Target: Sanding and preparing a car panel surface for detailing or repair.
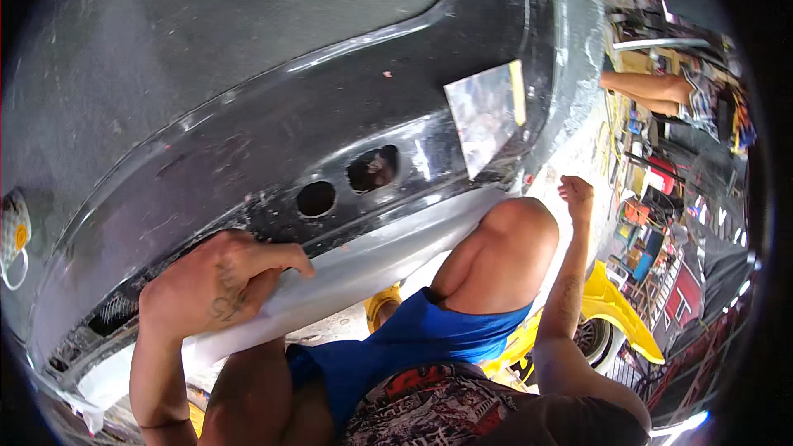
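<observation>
A large glossy black vehicle body panel [273,140] curves across the scene. My left hand [202,285] rests at its lower edge, back upward and fingers curled. One digit points right, while the others are hidden beneath, so whatever they grip does not show. Right of it, the panel has a round hole [315,199] and a jagged hole [372,169]. Below runs a pale, smooth strip [363,260]. My right hand [576,190] is raised beyond my knee, away from the panel, its fingers loosely closed with nothing visible in them.
A picture sheet [487,116] with yellow tape is on the panel. A patterned mug [15,235] stands at the far left. A yellow car part [615,306] with a wheel [599,343] lies right. Other people's legs [648,87] appear near cluttered shop goods.
</observation>
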The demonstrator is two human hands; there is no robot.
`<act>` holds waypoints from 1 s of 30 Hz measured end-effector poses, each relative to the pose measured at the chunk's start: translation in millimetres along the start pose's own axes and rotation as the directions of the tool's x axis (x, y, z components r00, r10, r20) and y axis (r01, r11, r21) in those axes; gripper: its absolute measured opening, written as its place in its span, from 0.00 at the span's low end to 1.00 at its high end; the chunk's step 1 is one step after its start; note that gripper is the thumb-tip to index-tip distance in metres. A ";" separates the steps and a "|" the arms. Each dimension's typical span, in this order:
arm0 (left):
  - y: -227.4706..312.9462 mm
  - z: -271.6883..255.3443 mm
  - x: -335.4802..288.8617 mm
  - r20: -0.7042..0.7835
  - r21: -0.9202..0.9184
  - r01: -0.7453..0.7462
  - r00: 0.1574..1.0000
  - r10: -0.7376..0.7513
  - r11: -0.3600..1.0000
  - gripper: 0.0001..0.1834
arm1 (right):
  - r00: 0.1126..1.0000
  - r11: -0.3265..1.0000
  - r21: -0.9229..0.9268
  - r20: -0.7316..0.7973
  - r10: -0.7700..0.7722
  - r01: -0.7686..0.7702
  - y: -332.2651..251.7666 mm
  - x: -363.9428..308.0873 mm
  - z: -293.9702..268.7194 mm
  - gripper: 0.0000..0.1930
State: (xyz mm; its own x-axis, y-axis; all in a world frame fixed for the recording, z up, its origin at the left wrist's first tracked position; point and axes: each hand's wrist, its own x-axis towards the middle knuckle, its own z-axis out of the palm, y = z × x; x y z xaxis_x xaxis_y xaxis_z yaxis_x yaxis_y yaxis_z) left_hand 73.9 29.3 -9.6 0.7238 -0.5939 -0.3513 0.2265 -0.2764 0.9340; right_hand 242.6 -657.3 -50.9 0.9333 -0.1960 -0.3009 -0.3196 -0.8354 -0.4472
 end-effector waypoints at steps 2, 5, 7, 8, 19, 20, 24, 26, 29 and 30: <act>-7.7 6.6 -1.1 -0.039 -0.003 -0.042 0.998 0.042 0.999 0.24 | 0.998 0.998 0.030 0.013 0.059 -0.059 -0.2 -4.0 11.3 0.10; -13.1 12.1 1.4 -0.099 -0.025 -0.060 0.993 0.057 0.998 0.23 | 0.995 0.995 0.035 -0.008 0.096 -0.096 -25.8 -15.5 31.2 0.13; -3.0 7.4 -1.1 -0.112 -0.034 -0.033 0.993 0.028 0.999 0.23 | 0.997 0.841 -0.539 0.034 0.074 -0.044 -32.8 -14.6 29.0 0.17; 2.9 3.6 4.6 -0.072 -0.036 -0.040 0.997 0.037 0.999 0.20 | 0.996 0.892 -0.444 0.001 0.094 -0.084 -10.3 -11.3 12.4 0.20; -0.3 11.1 2.6 -0.125 -0.028 -0.043 0.991 0.039 0.999 0.18 | 0.929 0.950 0.184 0.231 -0.289 0.250 -246.5 -88.6 25.9 0.18; 1.7 10.2 0.4 -0.124 -0.022 -0.043 0.992 0.040 0.999 0.18 | 0.818 0.879 0.401 0.393 -0.419 0.258 -266.5 -95.9 30.7 0.20; -1.3 9.8 1.8 -0.107 0.007 -0.025 0.994 0.026 1.000 0.17 | 0.583 0.875 0.465 0.751 -0.309 -0.134 -319.6 -106.8 59.8 0.31; -1.4 10.4 2.1 -0.114 0.008 -0.025 0.993 0.026 1.000 0.17 | 0.535 0.890 0.363 0.827 -0.172 -0.275 -332.5 -105.7 71.4 0.34; -1.7 9.2 0.8 -0.137 -0.024 -0.072 0.988 0.068 0.997 0.17 | 0.548 0.905 0.320 0.827 -0.123 -0.279 -332.6 -100.0 87.4 0.33; 0.1 7.1 0.7 -0.108 -0.015 -0.053 0.993 0.051 0.998 0.16 | 0.606 0.920 0.302 0.790 -0.094 -0.251 -333.8 -101.1 93.5 0.32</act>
State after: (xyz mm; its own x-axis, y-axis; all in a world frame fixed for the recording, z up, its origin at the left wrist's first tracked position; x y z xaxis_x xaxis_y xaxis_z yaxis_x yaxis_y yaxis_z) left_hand 69.8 23.5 -10.2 0.8006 -0.5223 -0.2936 0.1975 -0.2326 0.9523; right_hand 239.6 -310.6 50.1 0.4665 0.3650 -0.8057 -0.5779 -0.5639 -0.5900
